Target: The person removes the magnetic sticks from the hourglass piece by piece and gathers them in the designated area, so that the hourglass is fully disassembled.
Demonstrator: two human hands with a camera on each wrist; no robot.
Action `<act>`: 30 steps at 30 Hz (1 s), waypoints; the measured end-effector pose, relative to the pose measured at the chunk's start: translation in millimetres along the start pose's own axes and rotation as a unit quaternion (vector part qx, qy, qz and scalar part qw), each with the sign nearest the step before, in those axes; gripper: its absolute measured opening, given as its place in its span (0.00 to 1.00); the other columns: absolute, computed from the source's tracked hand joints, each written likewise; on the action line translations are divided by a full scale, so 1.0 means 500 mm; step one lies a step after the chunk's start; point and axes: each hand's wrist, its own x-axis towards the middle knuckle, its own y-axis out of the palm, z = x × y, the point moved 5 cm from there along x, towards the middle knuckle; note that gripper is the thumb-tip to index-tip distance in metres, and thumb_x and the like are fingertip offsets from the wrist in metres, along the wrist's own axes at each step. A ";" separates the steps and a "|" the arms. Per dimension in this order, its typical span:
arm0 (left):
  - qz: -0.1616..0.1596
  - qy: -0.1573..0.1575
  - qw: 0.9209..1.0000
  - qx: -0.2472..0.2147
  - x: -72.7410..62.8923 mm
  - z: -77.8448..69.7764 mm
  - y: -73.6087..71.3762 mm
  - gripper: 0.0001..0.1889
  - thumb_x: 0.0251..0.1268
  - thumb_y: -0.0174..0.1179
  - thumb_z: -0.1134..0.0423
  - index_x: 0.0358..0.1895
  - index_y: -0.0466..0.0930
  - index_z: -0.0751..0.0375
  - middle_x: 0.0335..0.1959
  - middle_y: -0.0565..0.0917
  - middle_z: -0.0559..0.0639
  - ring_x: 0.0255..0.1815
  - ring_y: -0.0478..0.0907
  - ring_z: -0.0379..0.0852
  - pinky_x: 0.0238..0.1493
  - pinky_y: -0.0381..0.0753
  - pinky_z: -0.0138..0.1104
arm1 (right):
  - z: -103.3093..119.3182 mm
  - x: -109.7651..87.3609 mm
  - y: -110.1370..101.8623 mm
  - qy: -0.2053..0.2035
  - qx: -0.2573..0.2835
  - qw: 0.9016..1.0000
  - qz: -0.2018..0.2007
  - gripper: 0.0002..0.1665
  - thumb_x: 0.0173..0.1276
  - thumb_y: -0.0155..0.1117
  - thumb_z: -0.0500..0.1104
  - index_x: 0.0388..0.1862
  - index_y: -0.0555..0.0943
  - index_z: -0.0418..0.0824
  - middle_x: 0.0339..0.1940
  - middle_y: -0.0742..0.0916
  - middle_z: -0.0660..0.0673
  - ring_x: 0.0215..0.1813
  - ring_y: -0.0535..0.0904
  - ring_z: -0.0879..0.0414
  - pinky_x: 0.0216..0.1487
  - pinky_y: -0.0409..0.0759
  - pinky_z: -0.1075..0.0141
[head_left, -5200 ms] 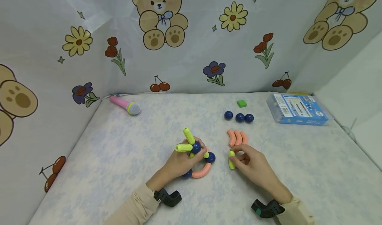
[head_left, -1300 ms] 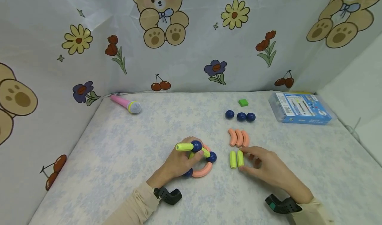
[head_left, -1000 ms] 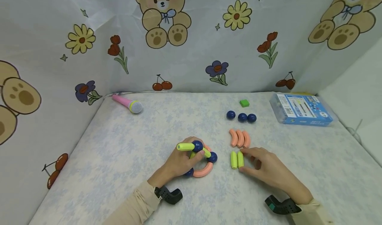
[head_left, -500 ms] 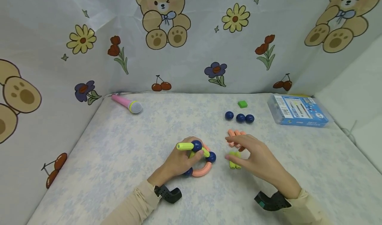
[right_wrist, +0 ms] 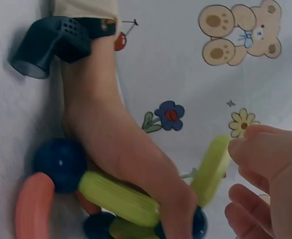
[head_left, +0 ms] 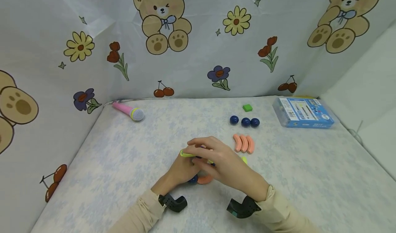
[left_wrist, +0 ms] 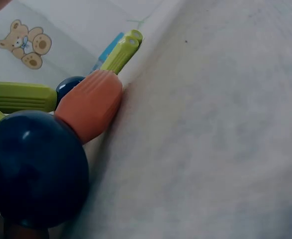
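My left hand (head_left: 180, 167) grips a ball-and-rod toy structure, its fingers around the joint near a dark blue ball. The structure has yellow-green rods (right_wrist: 118, 197), blue balls (left_wrist: 36, 169) and curved salmon rods (head_left: 205, 179) forming a ring low on the table. One yellow-green rod (right_wrist: 211, 169) sticks up and out past my left hand. My right hand (head_left: 224, 161) reaches across above it, fingers spread and slightly bent, fingertips right at that rod's free end. My right hand hides much of the structure in the head view.
Two loose yellow-green rods (left_wrist: 121, 52) lie right of the structure, mostly behind my right hand in the head view. Beyond lie three curved salmon rods (head_left: 243, 143), three blue balls (head_left: 245, 122) and a green block (head_left: 247, 107). A blue box (head_left: 304, 112) and toy microphone (head_left: 128, 111) stand farther back.
My right hand set a second yellow-green rod beside the first, let go, and moved left over the structure. One upright rod has come off the structure. My left hand stays in place.
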 end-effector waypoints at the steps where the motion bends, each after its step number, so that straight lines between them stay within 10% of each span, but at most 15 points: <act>1: 0.004 -0.003 1.000 -0.002 -0.001 0.002 0.000 0.17 0.82 0.52 0.47 0.48 0.81 0.55 0.34 0.83 0.46 0.30 0.76 0.33 0.32 0.79 0.31 | 0.003 0.003 0.008 -0.002 -0.005 1.000 0.010 0.24 0.71 0.71 0.38 0.65 0.82 0.49 0.66 0.82 0.46 0.64 0.78 0.52 0.58 0.82 0.59; 7: 0.007 -0.025 1.000 -0.014 -0.002 0.002 -0.001 0.06 0.80 0.57 0.62 0.49 0.82 0.56 0.38 0.85 0.45 0.33 0.79 0.34 0.34 0.81 0.31 | -0.001 0.005 0.025 0.021 -0.019 0.999 0.029 0.24 0.72 0.71 0.40 0.66 0.82 0.50 0.67 0.81 0.48 0.65 0.77 0.54 0.61 0.81 0.61; 30: -0.041 -0.020 0.999 0.021 0.001 0.000 -0.007 0.09 0.72 0.63 0.59 0.50 0.81 0.58 0.40 0.82 0.46 0.36 0.74 0.39 0.36 0.79 0.32 | -0.079 -0.031 0.010 0.178 0.058 0.981 -0.052 0.35 0.67 0.74 0.35 0.67 0.65 0.41 0.44 0.90 0.43 0.44 0.83 0.55 0.40 0.83 0.67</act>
